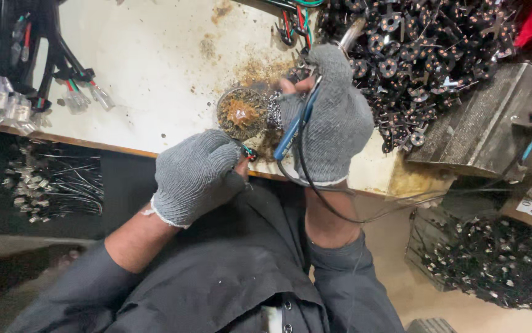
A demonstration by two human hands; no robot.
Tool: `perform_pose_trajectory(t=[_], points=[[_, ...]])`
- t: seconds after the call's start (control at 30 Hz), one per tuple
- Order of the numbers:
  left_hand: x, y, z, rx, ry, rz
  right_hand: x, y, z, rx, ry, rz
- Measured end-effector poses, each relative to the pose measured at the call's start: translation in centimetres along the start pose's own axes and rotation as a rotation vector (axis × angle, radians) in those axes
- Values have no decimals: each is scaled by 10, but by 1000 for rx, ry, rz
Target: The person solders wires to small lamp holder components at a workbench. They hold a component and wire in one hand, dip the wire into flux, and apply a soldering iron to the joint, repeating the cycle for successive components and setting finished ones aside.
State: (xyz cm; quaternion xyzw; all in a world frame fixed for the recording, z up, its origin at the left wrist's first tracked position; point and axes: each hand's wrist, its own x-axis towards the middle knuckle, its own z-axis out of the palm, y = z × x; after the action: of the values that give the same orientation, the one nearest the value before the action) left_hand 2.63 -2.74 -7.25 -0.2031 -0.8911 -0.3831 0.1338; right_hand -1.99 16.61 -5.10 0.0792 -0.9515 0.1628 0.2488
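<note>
Grey-gloved right hand [334, 114] grips blue soldering iron [294, 131]; left hand [195, 172] pinches small wired part [249, 152].

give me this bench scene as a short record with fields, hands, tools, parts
left hand: gloved left hand pinches small wired part at the bench edge
right hand: gloved right hand grips blue-handled soldering iron
between hands: round tin of brown residue
bench: stained white bench
right side: pile of small black parts
left side: wire bundles

Sitting on workbench [155, 74]: round tin [242, 113] at centre front, between left hand [195, 176] and right hand [334, 117]. Lying far left: connector bundles [7, 105]. Piling up right: small round parts [426, 55]. Standing below right: crate [494, 265].
</note>
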Motion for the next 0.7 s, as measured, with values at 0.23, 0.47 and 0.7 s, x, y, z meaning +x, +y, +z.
perform_pose_trajectory(t=[0.23,0.47,0.7], points=[[-2,-2,1,25,-21,-20,4,-1,4,-28,-21,8],[-1,1,1,17,-21,-12,-5,5,4,56,33,36],[-2,-3,0,-8,-7,1,-11,9,-21,178,20,46]])
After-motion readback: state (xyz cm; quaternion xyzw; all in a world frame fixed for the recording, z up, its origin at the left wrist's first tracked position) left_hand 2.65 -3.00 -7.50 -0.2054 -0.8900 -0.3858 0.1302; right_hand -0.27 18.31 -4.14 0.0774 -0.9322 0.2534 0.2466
